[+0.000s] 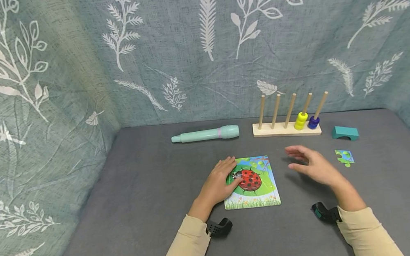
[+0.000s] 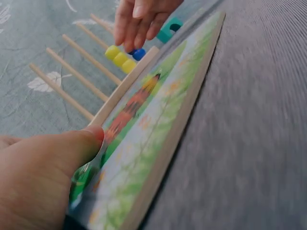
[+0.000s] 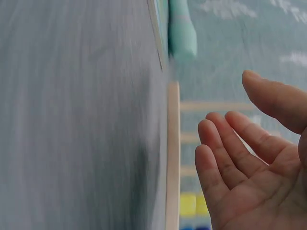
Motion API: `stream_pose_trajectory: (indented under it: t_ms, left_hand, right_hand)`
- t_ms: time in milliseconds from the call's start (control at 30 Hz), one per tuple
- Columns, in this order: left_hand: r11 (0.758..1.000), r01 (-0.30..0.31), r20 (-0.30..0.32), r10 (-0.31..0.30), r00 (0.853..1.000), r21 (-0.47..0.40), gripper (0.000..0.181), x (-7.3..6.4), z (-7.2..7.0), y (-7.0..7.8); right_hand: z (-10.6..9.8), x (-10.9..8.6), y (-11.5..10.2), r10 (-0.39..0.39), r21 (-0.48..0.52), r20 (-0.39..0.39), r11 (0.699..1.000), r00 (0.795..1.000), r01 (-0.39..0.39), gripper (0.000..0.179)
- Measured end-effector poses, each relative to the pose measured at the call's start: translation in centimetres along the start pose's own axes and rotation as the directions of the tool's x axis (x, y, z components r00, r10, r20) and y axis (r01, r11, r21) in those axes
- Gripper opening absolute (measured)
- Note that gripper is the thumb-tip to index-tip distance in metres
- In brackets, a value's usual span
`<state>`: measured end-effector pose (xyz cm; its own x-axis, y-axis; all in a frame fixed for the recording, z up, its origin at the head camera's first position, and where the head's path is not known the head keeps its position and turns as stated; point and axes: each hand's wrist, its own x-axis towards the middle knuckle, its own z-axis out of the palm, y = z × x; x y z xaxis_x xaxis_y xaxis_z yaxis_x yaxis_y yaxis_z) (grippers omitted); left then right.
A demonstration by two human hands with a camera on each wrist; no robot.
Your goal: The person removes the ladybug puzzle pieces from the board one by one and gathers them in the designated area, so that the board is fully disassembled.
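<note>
A jigsaw puzzle board (image 1: 260,197) with a red ladybug picture lies flat on the grey table. My left hand (image 1: 218,184) rests over its left side, thumb across the ladybug's head; the left wrist view shows that thumb on the picture (image 2: 163,129). Right of the board, my right hand (image 1: 314,167) hovers above the table with fingers apart from the thumb and nothing held. Its open palm also appears in the right wrist view, where the hand (image 3: 254,177) is bare. A loose puzzle piece (image 1: 345,157) lies just beyond the right hand.
Behind the board lies a mint-green toy microphone (image 1: 205,135). A wooden peg stand (image 1: 286,129) at the back carries yellow beads (image 1: 300,121) and dark blue beads (image 1: 313,123). A teal arch block (image 1: 345,132) sits to its right. Patterned cloth (image 1: 182,43) hangs behind the table.
</note>
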<state>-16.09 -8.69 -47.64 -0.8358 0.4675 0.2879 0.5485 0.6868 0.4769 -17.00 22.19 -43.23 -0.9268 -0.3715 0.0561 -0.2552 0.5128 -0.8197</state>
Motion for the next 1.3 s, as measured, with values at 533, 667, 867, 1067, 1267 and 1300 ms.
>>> stream_pose_trajectory:
  t_ms: [533,667,867,1067,1267,1300]
  left_hand:
    - [0.999,0.034,0.042,-0.033,0.999,-0.018,0.053,-0.9,-0.3,-0.3]
    - [0.999,0.037,0.047,-0.035,0.998,-0.031,0.053,-1.0,-0.4,-0.2]
    - [0.999,0.041,0.045,-0.04,0.998,-0.033,0.052,-1.0,-0.4,-0.3]
    - [0.999,0.04,0.031,-0.039,0.999,-0.034,0.052,-0.9,-0.5,-0.5]
    - [0.999,0.05,0.053,-0.049,0.997,-0.015,0.051,-0.8,-0.5,-0.5]
    - [0.999,0.051,0.055,-0.051,0.997,-0.015,0.051,-0.7,-0.4,-0.5]
  right_hand:
    - [5.2,3.4,-1.6,-0.067,0.091,0.128,0.994,0.99,0.055,0.048]
    - [6.0,3.9,-1.9,-0.054,0.082,0.148,0.996,0.987,0.043,0.05]
    - [6.5,4.3,-2.2,-0.033,0.074,0.168,0.997,0.985,0.02,0.052]
    - [6.9,4.4,-2.6,-0.028,0.012,0.141,1.0,0.99,0.026,0.053]
    - [7.6,4.3,-2.4,-0.027,-0.06,0.111,0.998,0.993,0.034,0.051]
    - [7.7,4.3,-2.3,-0.029,-0.07,0.105,0.997,0.994,0.036,0.05]
